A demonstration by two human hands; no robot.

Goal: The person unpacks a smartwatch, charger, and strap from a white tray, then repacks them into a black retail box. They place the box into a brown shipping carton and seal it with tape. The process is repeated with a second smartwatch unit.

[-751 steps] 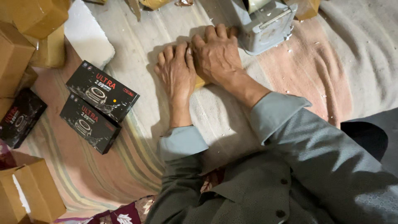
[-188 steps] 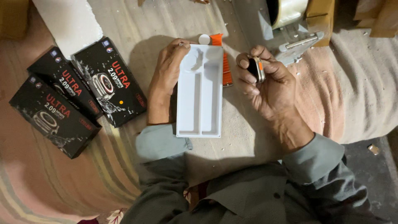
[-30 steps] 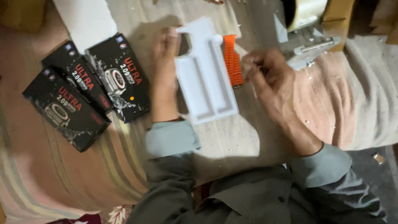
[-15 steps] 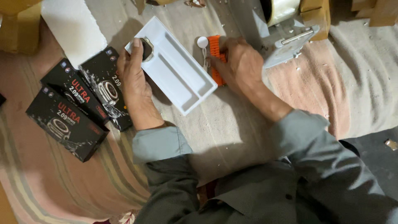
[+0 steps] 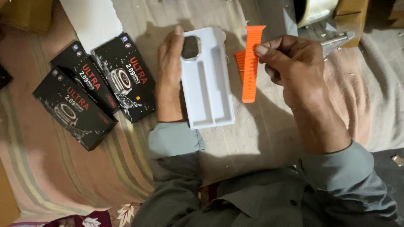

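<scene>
A white moulded tray [image 5: 208,84] lies on the cloth with a dark smartwatch face [image 5: 190,47] seated in its top left pocket. My left hand [image 5: 169,71] lies flat along the tray's left edge, thumb beside the watch face. My right hand [image 5: 290,65] holds an orange watch strap [image 5: 251,63] up by its side, just right of the tray. A second orange strap piece [image 5: 240,63] lies on the cloth behind it.
Three black watch boxes [image 5: 92,88] lie side by side to the left. A white sheet [image 5: 92,19] is at the top left. A metal tape dispenser [image 5: 324,17] and cardboard boxes [image 5: 353,12] stand at the top right.
The tray has been turned straight and lies flat. My right hand has lifted an orange strap off the cloth. My left hand now rests along the tray's side.
</scene>
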